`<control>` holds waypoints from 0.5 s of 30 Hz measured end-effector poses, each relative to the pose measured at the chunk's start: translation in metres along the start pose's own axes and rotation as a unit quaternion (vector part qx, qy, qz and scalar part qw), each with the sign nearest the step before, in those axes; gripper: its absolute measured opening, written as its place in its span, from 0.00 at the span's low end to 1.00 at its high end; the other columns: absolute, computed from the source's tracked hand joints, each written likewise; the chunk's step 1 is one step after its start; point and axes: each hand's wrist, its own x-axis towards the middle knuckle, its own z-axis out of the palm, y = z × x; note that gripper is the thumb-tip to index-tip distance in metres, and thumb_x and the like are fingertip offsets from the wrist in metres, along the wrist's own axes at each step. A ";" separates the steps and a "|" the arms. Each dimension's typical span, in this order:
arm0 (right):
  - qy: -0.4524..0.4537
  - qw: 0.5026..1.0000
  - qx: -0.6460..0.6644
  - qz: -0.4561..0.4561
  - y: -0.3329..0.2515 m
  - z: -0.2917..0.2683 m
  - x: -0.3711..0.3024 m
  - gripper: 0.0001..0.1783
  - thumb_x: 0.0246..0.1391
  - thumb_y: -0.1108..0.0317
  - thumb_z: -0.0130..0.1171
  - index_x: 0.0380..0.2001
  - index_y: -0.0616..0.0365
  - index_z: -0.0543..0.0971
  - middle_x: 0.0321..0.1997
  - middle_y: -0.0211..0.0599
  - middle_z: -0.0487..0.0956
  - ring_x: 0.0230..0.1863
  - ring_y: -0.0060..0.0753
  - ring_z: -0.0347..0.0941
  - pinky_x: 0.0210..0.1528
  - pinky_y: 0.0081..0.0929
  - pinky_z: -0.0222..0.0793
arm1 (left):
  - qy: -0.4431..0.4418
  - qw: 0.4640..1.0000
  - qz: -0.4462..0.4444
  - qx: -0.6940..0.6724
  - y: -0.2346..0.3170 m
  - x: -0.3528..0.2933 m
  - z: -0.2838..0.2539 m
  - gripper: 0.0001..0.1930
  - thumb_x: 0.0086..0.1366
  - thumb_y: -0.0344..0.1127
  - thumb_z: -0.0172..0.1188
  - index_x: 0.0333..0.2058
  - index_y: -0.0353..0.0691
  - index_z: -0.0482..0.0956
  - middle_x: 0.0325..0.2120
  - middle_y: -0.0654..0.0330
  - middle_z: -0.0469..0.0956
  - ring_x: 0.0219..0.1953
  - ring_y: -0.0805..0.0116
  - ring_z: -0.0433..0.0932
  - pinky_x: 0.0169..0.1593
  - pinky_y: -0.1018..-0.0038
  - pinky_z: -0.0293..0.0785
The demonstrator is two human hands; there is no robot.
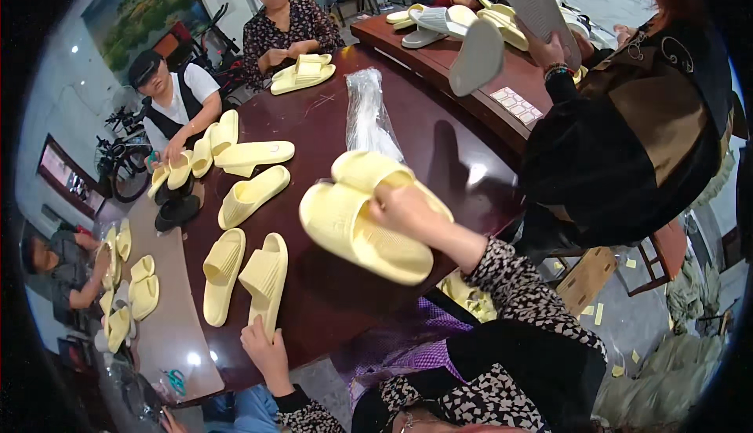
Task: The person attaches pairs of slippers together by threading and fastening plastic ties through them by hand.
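Observation:
Above the dark red table (314,131), my right hand (408,209) is closed on a pair of pale yellow slippers (369,237). The two lie side by side, tilted, and my fingers reach in at the foot openings, partly hidden. My left hand (267,351) is at the table's near edge, its fingers closed over the heel of a ribbed yellow slipper (265,276). Left of that lies a matching slipper (223,276), apart from it. Another yellow slipper (252,196) lies just beyond them.
More yellow slippers (255,154) spread along the left side. A clear plastic bag (369,111) lies mid-table. Green scissors (174,382) are at the near left. Co-workers sit around; on the right, a person's hand (549,50) holds grey-soled slippers (537,9) near a raised red board (439,64).

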 end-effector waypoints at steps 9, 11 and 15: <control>-0.012 0.972 -0.002 0.235 0.115 -0.057 0.050 0.16 0.55 0.63 0.49 0.26 0.67 0.77 0.24 0.54 0.77 0.25 0.48 0.76 0.32 0.40 0.70 | 0.012 1.000 0.022 0.018 0.003 -0.009 0.014 0.22 0.50 0.29 0.63 0.46 0.34 0.71 0.35 0.49 0.68 0.40 0.48 0.67 0.45 0.58 0.64; 0.022 0.971 -0.102 0.214 0.159 -0.064 0.061 0.16 0.55 0.63 0.50 0.25 0.66 0.78 0.25 0.53 0.78 0.26 0.48 0.76 0.33 0.40 0.69 | 0.012 1.000 0.026 0.001 0.006 -0.006 0.015 0.21 0.50 0.28 0.62 0.45 0.34 0.71 0.35 0.49 0.69 0.40 0.48 0.67 0.45 0.59 0.64; 0.003 0.932 -0.199 0.303 0.198 -0.082 0.094 0.14 0.56 0.59 0.53 0.25 0.58 0.79 0.25 0.40 0.78 0.24 0.31 0.74 0.27 0.31 0.70 | -0.017 1.000 -0.005 -0.025 -0.006 -0.014 0.008 0.21 0.52 0.31 0.61 0.46 0.34 0.71 0.38 0.49 0.70 0.43 0.48 0.68 0.48 0.58 0.63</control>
